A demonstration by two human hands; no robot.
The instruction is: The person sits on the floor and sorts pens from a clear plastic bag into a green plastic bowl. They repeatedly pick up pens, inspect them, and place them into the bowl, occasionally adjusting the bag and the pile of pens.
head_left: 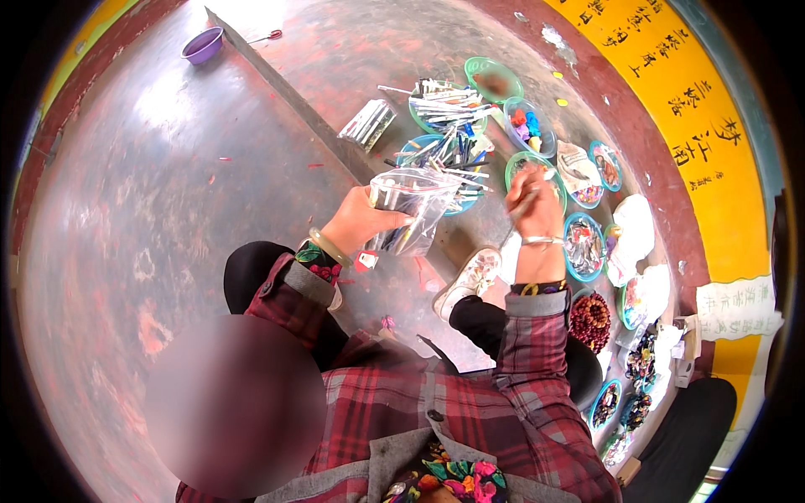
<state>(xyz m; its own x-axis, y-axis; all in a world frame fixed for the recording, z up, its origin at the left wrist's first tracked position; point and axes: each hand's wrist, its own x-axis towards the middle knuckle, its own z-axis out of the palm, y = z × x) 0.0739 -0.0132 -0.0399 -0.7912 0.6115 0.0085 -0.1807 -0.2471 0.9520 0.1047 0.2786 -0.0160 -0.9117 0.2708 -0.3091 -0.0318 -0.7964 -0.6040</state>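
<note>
My left hand [362, 222] grips a clear plastic zip bag [419, 197] near its mouth, thumb across the front. Some slim pen-like things show dimly inside the bag. Just beyond it, a blue basket of pens [459, 159] and a green basket of pens [453, 107] stand close together. My right hand [535, 201] is over the near side of a green basket [513, 168]. Its fingers are curled together and a little blurred; a slim greyish thing seems to be between them, too unclear to name.
A filled clear bag of pens [367, 124] lies by a dark floor strip [293, 101]. Baskets of small goods, including dark red beads [589, 322], line the right side. A purple basin [203, 47] sits far left. My shoe [474, 281] is below the bag.
</note>
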